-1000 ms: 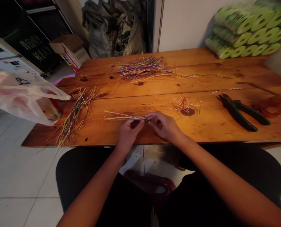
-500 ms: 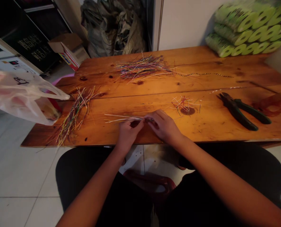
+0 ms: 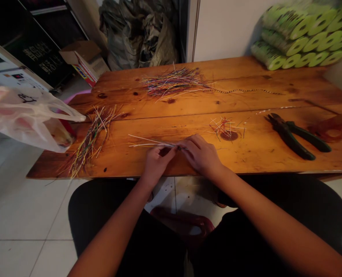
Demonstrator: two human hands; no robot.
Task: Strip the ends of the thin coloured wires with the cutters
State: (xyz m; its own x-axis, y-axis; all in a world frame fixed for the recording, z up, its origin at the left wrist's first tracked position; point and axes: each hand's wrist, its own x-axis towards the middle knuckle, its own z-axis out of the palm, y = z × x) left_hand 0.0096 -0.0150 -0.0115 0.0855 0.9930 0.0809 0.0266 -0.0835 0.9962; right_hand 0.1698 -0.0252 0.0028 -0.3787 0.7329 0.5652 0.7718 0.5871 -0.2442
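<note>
Left hand (image 3: 157, 165) and right hand (image 3: 200, 156) clenched, fingertips pinching thin wires (image 3: 150, 143), which are held over table (image 3: 254, 159), ends fanned left. Strands could be dropped if pinch is loosened, then mixed into small tuft (image 3: 224, 127) nearby. Long tuft (image 3: 92, 140) could be snagged by plastic bag (image 3: 24, 119), which is hung near it, over table's left edge; reddish contents seen through film, not identifiable. Open carton (image 3: 83, 61) is seen beyond table; contents hidden. Pliers (image 3: 292, 136) are left lying at right.
</note>
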